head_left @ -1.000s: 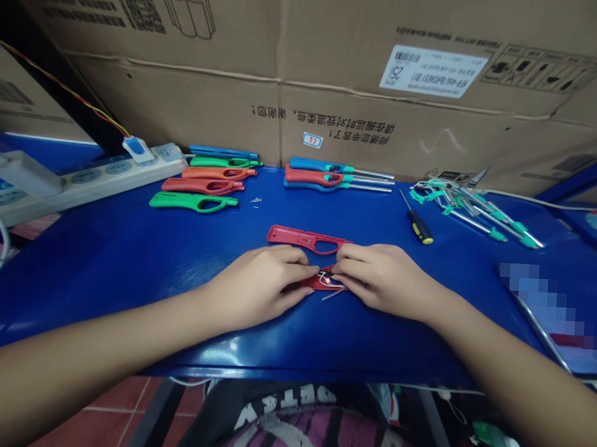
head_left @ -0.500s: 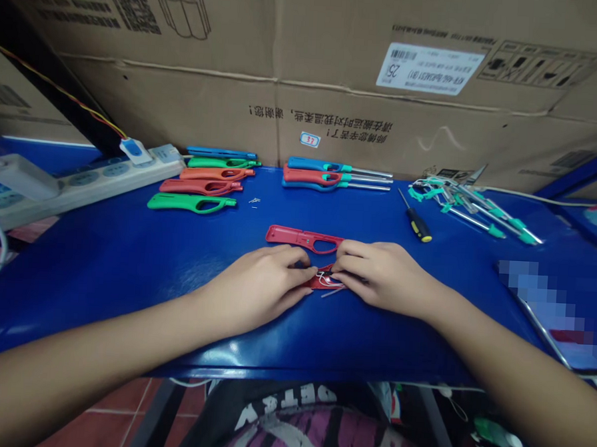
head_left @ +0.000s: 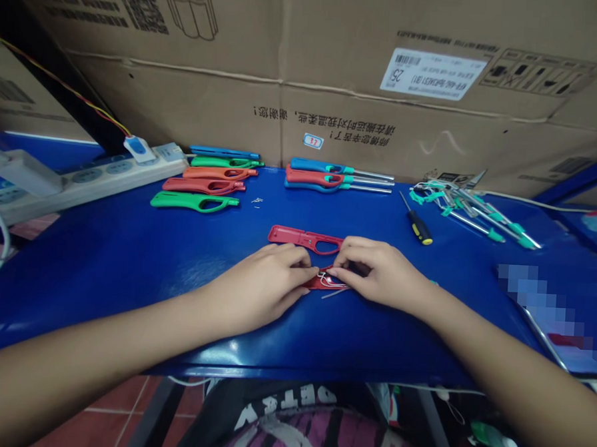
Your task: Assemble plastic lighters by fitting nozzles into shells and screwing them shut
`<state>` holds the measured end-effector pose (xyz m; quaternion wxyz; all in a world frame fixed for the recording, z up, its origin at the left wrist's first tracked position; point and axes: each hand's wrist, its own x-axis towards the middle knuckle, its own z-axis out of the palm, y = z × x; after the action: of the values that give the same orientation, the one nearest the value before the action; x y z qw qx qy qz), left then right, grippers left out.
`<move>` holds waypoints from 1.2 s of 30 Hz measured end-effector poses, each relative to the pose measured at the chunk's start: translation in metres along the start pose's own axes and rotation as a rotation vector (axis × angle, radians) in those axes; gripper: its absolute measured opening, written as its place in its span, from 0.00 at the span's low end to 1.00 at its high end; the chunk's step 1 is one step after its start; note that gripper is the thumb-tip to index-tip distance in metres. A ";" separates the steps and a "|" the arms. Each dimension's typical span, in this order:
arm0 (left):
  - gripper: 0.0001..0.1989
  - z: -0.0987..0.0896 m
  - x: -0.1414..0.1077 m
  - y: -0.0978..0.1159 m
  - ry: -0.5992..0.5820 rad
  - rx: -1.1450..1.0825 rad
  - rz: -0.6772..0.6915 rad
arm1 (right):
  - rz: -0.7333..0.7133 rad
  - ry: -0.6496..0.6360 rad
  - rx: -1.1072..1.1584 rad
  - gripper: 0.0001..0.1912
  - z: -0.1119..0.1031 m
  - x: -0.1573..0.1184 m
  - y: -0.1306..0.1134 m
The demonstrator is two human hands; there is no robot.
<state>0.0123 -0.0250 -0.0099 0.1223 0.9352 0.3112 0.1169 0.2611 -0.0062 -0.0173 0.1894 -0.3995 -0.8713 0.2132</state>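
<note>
Between my hands lies a red lighter half-shell (head_left: 317,284) with white wires (head_left: 329,280) inside it. My left hand (head_left: 268,282) is closed round the shell's left end, thumb and fingers gripping it. The fingertips of my right hand (head_left: 379,271) are pinched together over the shell's right part, at the wires; what they pinch is too small to make out. Just behind, a second red half-shell (head_left: 292,236) lies flat, its right end close to my right fingers. A thin metal rod (head_left: 333,293) shows at the front edge of the wired shell.
Coloured shells (head_left: 194,201) lie back left beside a power strip (head_left: 93,179). Lighters with metal tubes (head_left: 315,178) rest at the back centre. Further right are a screwdriver (head_left: 419,228), a heap of tube parts (head_left: 472,212) and a phone (head_left: 556,324). Cardboard (head_left: 336,72) stands behind.
My right fingers have shifted slightly left and inward over the wires, uncovering a greenish bit on the table behind my right wrist. My left hand keeps its grip. The view has shifted a little.
</note>
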 end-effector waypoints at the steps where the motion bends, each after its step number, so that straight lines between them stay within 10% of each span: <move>1: 0.11 0.001 0.001 0.000 0.001 -0.029 -0.011 | 0.019 0.008 0.023 0.06 0.001 0.001 0.001; 12: 0.18 0.000 0.001 0.002 -0.001 -0.058 -0.047 | 0.023 0.052 0.000 0.04 0.000 0.001 -0.003; 20: 0.20 0.000 -0.001 0.000 -0.026 -0.111 -0.075 | -0.233 -0.198 -0.219 0.05 -0.016 -0.010 -0.005; 36: 0.12 -0.003 -0.001 -0.002 -0.061 -0.130 -0.045 | -0.068 -0.132 -0.014 0.05 -0.014 -0.007 -0.005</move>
<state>0.0092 -0.0238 -0.0082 0.1949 0.9211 0.3202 0.1057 0.2697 -0.0116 -0.0039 0.1359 -0.3560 -0.8964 0.2262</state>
